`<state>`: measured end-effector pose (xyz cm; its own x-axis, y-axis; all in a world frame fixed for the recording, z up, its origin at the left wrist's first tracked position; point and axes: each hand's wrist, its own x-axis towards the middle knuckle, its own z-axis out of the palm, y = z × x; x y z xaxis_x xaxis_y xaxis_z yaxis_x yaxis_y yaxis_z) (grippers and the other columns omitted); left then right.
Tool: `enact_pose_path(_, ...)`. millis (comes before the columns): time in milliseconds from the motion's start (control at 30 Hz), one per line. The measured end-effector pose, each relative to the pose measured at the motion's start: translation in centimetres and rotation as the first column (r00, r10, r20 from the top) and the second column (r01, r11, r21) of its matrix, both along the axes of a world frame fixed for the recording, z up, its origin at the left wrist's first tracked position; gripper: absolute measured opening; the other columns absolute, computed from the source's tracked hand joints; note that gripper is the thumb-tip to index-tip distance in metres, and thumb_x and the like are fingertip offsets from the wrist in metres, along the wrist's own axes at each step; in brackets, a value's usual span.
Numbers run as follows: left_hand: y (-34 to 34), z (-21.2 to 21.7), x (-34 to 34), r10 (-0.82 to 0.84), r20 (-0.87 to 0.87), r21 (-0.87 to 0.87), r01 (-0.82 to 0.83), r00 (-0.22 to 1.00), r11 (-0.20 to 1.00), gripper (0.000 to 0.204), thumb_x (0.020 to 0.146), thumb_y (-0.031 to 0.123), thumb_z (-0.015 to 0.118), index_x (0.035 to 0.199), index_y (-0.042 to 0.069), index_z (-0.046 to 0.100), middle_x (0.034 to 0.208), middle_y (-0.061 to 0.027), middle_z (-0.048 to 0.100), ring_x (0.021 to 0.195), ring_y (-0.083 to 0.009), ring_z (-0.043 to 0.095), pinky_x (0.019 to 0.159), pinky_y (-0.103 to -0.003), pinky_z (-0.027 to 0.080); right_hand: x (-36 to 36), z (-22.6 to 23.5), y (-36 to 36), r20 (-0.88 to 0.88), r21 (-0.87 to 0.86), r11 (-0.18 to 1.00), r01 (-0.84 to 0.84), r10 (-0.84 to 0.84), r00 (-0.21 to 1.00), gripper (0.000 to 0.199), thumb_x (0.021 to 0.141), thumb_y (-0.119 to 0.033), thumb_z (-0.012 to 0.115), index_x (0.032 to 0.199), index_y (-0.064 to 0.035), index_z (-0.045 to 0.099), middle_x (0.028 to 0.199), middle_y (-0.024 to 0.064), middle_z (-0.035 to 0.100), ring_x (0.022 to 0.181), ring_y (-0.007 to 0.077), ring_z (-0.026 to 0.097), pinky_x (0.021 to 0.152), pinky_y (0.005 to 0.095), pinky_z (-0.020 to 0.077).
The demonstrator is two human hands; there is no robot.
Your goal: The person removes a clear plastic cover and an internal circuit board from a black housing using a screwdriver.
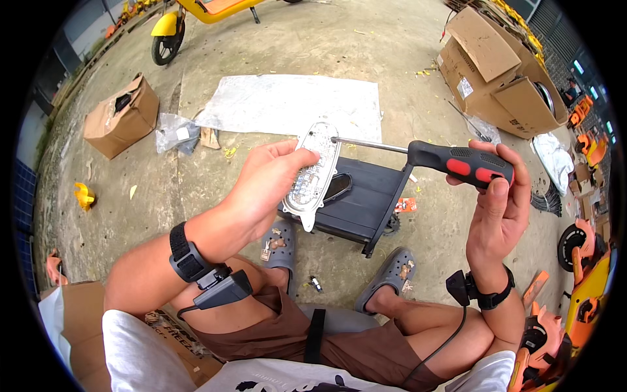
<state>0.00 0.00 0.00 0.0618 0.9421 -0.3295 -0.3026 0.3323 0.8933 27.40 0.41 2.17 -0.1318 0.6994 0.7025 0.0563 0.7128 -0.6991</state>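
My left hand (268,186) holds a clear, elongated plastic lamp cover (313,171) upright in front of me. My right hand (499,209) grips the black and red handle of a screwdriver (457,161). Its metal shaft runs left and the tip touches the upper edge of the lamp cover. Below both hands a black plastic panel (366,199) lies on the concrete, just beyond my feet in grey clogs.
A silver sheet (287,101) is spread on the concrete ahead. A small cardboard box (121,116) stands at the left, larger open boxes (499,72) at the upper right. A yellow scooter (189,16) is parked at the top. Orange parts (581,294) lie at the right.
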Motion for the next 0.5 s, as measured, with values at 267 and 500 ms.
enact_pose_path(267, 0.02, -0.31, 0.01, -0.002, 0.021, 0.001, 0.002, 1.0, 1.0, 0.017, 0.093, 0.008, 0.054, 0.101, -0.001, 0.066, 0.094, -0.0083, 0.071, 0.076, -0.0116, 0.068, 0.07, -0.025, 0.056, -0.09, -0.3, 0.11, -0.009, 0.0, 1.0, 0.009, -0.009, 1.0, 0.037, 0.103, -0.021, 0.047, 0.131, 0.0035, 0.043, 0.122, 0.0239, 0.06, 0.099, 0.0238, 0.065, 0.086, 0.0364, 0.0543)
enact_pose_path(500, 0.01, -0.13, 0.1, -0.01, 0.03, 0.007, 0.01, 1.0, 1.0, 0.016, 0.093, 0.008, 0.055, 0.1, -0.001, 0.066, 0.093, -0.0076, 0.071, 0.076, -0.0114, 0.068, 0.069, -0.025, 0.056, 0.44, -0.66, 0.37, 0.07, 0.006, 1.0, 0.007, -0.008, 0.997, 0.043, 0.104, -0.026, 0.043, 0.137, 0.0008, 0.038, 0.131, 0.0265, 0.052, 0.11, 0.0305, 0.061, 0.086, 0.0427, 0.0557)
